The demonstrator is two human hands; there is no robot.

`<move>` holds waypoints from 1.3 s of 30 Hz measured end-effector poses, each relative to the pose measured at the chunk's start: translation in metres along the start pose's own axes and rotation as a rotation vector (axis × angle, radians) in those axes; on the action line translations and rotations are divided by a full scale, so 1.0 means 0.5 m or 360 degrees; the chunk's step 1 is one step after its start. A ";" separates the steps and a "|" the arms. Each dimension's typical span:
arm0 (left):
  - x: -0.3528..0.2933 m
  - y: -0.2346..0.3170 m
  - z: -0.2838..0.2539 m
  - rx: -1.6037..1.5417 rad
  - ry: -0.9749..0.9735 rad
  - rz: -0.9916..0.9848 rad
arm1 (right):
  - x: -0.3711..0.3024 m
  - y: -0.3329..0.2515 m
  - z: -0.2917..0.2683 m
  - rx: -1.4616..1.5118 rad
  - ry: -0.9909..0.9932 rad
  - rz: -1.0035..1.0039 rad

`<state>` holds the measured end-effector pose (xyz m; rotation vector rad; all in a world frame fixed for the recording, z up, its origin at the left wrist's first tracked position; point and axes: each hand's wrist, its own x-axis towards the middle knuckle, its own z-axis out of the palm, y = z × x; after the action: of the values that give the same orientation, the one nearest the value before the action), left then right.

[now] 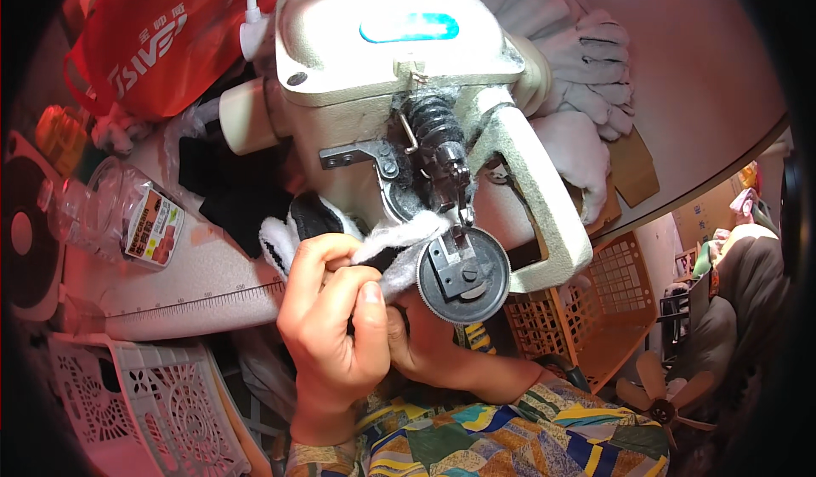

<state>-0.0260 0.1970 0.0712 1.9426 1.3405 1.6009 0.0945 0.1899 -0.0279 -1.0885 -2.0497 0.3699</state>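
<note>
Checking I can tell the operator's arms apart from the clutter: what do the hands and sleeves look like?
The left hand and right hand are bare, without gloves; the right is partly hidden. The left sleeve and right sleeve have a multicoloured patchwork print. No watch shows on either wrist.

Far to my left, the red bag (170, 48) carries large white Latin capitals with smaller characters above them. Nearer on the left, the jar (100, 215) has a label (155, 226) of printed characters beside a food picture. In front of me to the left, small numbers mark the ruler scale (195, 302) along the table (212, 265).
</note>
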 end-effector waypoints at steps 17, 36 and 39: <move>-0.016 -0.035 -0.017 0.0002 0.0128 0.0318 | 0.034 -0.060 -0.038 0.0310 0.0342 -0.0144; 0.043 -0.017 0.007 0.0207 -0.0028 0.0668 | 0.025 -0.032 -0.046 0.0352 0.0183 0.0098; 0.049 -0.003 -0.011 0.0338 -0.0238 0.0590 | 0.002 -0.017 -0.056 0.0217 0.0273 0.0039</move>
<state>-0.0327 0.2153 0.0868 2.5058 1.1832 1.4716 0.1102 0.1831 -0.0040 -1.0274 -1.8345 0.4080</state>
